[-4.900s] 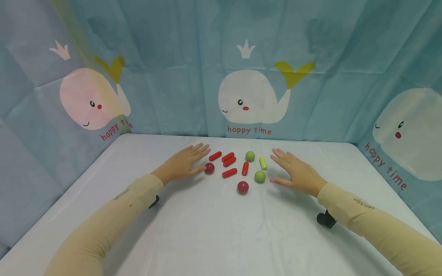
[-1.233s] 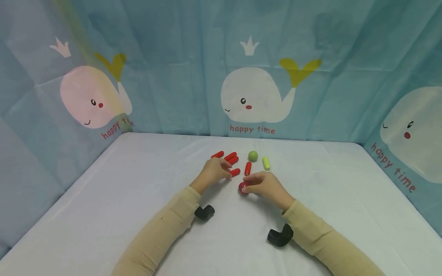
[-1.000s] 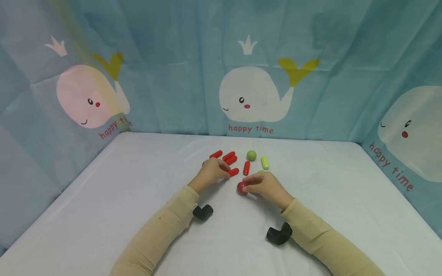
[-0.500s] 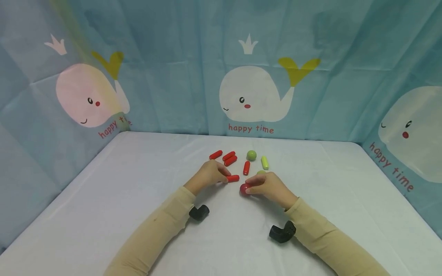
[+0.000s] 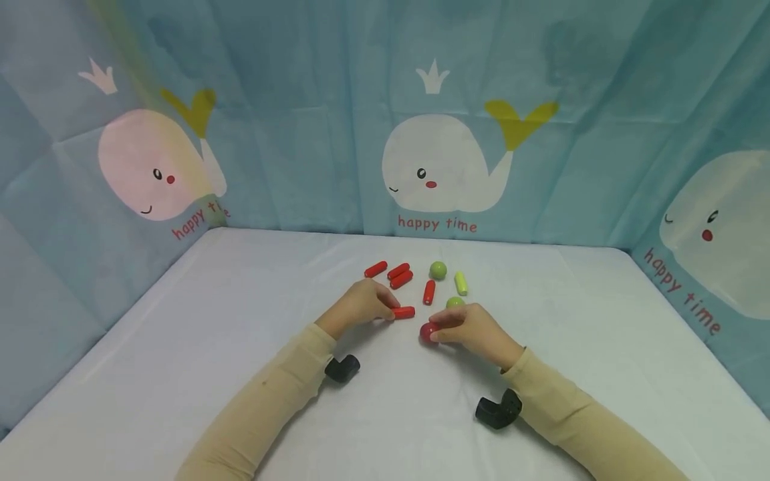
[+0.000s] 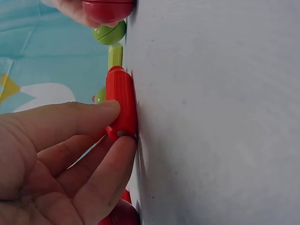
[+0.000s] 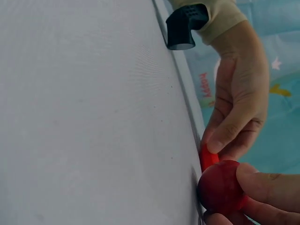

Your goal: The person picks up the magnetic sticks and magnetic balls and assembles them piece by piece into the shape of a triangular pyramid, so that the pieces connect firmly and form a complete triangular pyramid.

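My left hand point(image 5: 361, 306) pinches one end of a short red ribbed plastic stick point(image 6: 123, 96) between thumb and fingers; the stick lies level at the tabletop. To its right, my right hand point(image 5: 478, 329) holds a dark red ball point(image 7: 219, 187) by thumb and fingertips, low at the cloth. A small gap separates the ball from the stick. Behind the right hand a green ball point(image 5: 455, 302) is partly covered. The left wrist view shows another dark red ball point(image 6: 125, 214) below the left fingers; in the head view that hand hides it.
Beyond the hands lie several loose red sticks point(image 5: 402, 279), a yellow-green stick point(image 5: 460, 282) and a second green ball point(image 5: 438, 270). White cloth point(image 5: 385, 414) covers the table. A blue whale-print curtain point(image 5: 301, 167) closes off the back and sides.
Both hands, spread flat and apart at first, have come inward and taken hold of the red stick and red ball. Lately the stick has shifted nearer, the ball slightly nearer and right.
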Available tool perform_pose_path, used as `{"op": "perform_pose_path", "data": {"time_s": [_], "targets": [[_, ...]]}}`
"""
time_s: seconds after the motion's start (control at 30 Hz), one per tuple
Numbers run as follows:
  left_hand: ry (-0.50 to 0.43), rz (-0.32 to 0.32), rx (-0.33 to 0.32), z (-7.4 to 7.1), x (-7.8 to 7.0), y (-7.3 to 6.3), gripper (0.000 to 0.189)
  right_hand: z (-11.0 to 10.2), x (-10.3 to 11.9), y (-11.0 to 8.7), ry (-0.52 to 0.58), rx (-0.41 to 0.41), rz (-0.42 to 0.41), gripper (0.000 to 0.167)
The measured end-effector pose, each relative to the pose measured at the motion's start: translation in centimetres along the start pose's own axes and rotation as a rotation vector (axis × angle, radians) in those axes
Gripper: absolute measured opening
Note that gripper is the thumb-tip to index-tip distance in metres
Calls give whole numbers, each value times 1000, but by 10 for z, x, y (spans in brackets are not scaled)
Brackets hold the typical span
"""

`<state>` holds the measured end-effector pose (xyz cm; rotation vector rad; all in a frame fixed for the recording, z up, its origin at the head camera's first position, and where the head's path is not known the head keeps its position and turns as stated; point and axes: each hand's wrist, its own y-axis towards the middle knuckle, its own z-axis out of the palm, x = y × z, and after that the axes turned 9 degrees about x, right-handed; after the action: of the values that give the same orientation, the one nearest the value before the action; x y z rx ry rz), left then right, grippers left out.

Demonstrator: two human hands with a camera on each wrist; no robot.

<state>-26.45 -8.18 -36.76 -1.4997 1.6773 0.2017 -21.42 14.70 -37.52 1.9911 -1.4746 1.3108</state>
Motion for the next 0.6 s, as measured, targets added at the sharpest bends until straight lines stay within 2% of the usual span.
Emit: {"op": "perform_pose_path", "data": {"time_s": [0.27, 0.6], "targets": [[18, 16, 3, 0, 0, -1, 11, -4, 0, 2, -28, 50, 9, 34], [24, 47, 28, 0, 1, -3, 10, -3, 0, -1, 0, -9, 36, 29]]}}
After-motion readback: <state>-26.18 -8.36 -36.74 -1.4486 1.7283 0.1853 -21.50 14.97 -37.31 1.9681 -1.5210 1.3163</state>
